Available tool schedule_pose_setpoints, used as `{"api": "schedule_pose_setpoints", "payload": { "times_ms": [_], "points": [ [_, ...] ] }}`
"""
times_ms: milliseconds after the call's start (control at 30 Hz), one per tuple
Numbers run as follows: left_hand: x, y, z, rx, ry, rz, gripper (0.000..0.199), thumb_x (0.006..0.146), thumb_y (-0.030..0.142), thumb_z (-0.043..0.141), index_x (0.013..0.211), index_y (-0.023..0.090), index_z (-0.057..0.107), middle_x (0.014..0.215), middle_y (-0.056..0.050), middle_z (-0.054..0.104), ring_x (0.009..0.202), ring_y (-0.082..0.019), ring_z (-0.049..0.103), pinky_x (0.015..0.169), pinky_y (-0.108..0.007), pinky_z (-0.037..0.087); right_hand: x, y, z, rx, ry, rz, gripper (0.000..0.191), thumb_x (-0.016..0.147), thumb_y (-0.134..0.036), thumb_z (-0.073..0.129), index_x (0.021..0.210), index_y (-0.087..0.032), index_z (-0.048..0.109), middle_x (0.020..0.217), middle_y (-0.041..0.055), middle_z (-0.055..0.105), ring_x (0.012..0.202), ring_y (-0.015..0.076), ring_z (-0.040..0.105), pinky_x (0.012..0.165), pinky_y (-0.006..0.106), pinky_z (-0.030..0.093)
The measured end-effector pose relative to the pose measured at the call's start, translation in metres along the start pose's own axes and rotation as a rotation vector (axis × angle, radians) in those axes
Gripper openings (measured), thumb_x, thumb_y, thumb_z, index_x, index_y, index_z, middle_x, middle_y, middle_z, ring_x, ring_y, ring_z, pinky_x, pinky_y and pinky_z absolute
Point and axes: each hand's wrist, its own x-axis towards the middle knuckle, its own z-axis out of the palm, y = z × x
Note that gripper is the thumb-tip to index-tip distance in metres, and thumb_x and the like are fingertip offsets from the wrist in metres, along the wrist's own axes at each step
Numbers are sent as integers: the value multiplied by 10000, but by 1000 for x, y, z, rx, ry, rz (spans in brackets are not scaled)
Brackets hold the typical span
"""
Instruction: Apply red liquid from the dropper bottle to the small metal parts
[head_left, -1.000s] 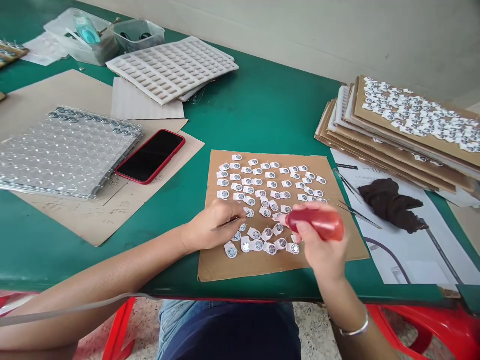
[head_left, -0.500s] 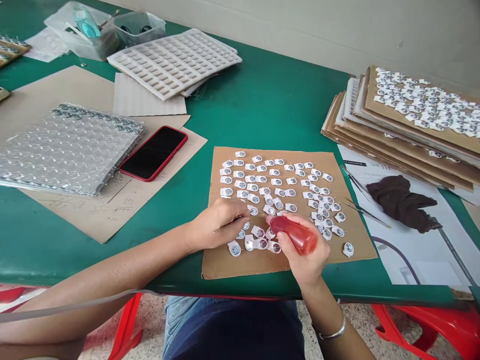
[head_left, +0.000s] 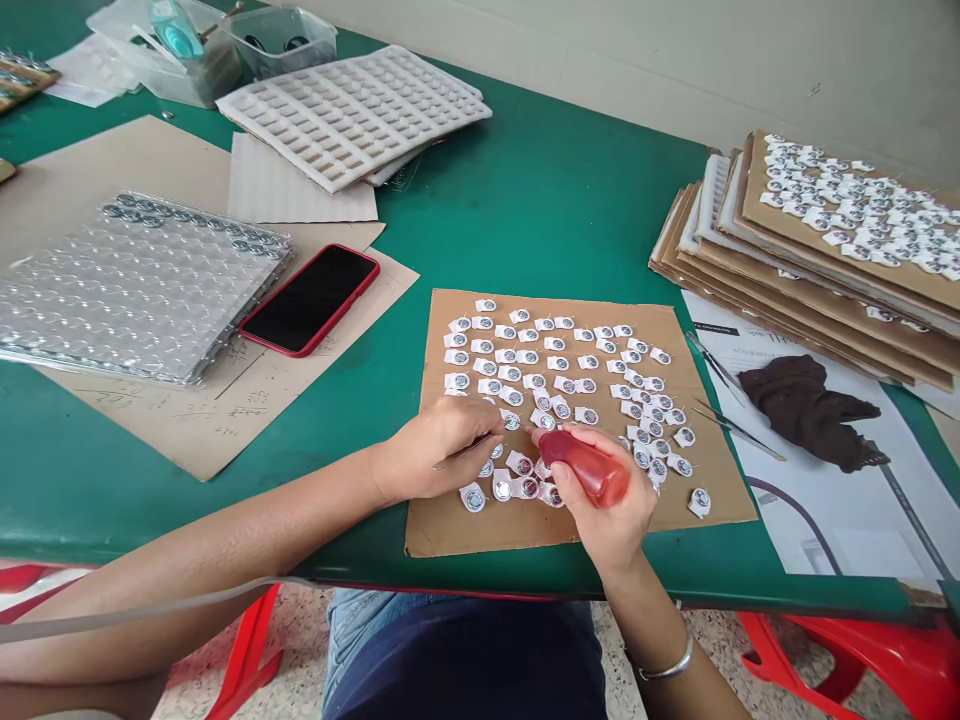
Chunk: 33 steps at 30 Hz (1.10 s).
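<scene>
Your right hand (head_left: pixel 607 505) wraps a soft red squeeze bottle (head_left: pixel 589 470), fingers curled round its belly, its narrow end just above the small white tags (head_left: pixel 544 421) on the cardboard sheet (head_left: pixel 450 530). It looks light and yielding, so hold it mid-body. Your left hand (head_left: pixel 431 450) pinches a thin metal tool (head_left: pixel 465 452) beside those tags, which look light and easily nudged.

Translucent red squeeze bottle (head_left: pixel 586 470)
</scene>
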Motion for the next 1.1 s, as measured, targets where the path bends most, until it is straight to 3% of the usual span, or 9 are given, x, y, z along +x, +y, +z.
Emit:
{"api": "schedule_pose_setpoints", "payload": {
  "times_ms": [800,933,1100],
  "points": [
    [2,4,-2,-3,6,-3,153,824,64,435,700,148,467,659,8,500,617,-99,427,579,-234,328,1,-4,1,-24,-69,-190,417,660,-107,715,1044,-166,562,991,92,640,929,210,615,795,416,535],
    [3,5,-4,-39,6,-54,149,809,60,451,698,138,511,634,12,507,588,-91,435,555,-223,329,6,-7,-3,-39,-100,-160,379,690,-148,701,1041,-186,564,994,81,644,942,206,616,813,415,533],
    [5,4,-6,-117,16,-156,135,808,84,482,755,127,599,616,13,559,545,-79,463,520,-207,346,36,-15,-8,-105,-224,-11,264,696,-274,702,933,-205,607,918,45,676,858,183,645,783,375,547]
  ]
}}
